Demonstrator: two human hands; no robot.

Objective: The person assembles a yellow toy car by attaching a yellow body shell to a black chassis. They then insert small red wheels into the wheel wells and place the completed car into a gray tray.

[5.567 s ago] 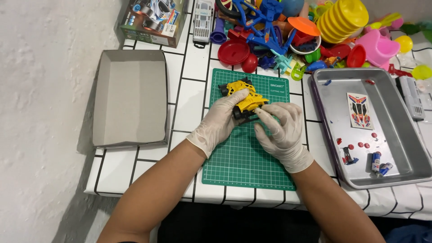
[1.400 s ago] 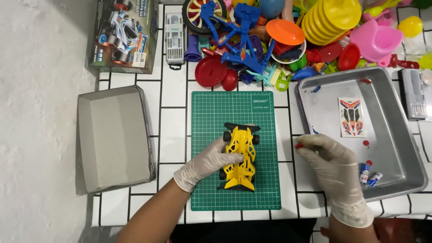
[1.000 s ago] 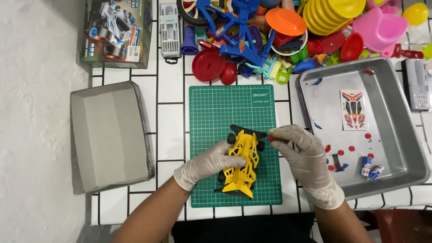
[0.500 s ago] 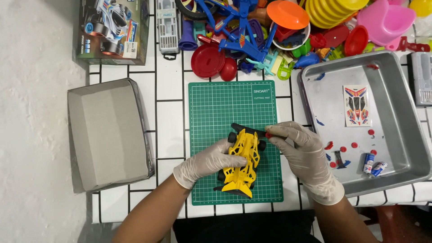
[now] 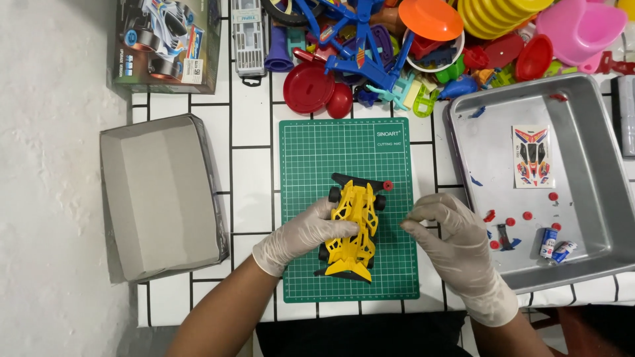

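Pinning the yellow car to the green mat, your left hand has its fingers curled over the body's near side. Your right hand rests on the mat's right edge, just beside the car, fingers pinched together; whether they hold anything, you can't tell from here. Right of that hand sits the metal tray on the tiled desk, with a sticker sheet lying flat inside.

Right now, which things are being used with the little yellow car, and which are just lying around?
In use: yellow toy car, steadied by the left hand; right hand beside it; green cutting mat; metal tray with small parts.

Lying about: heap of plastic toys; empty grey box; car-kit box.
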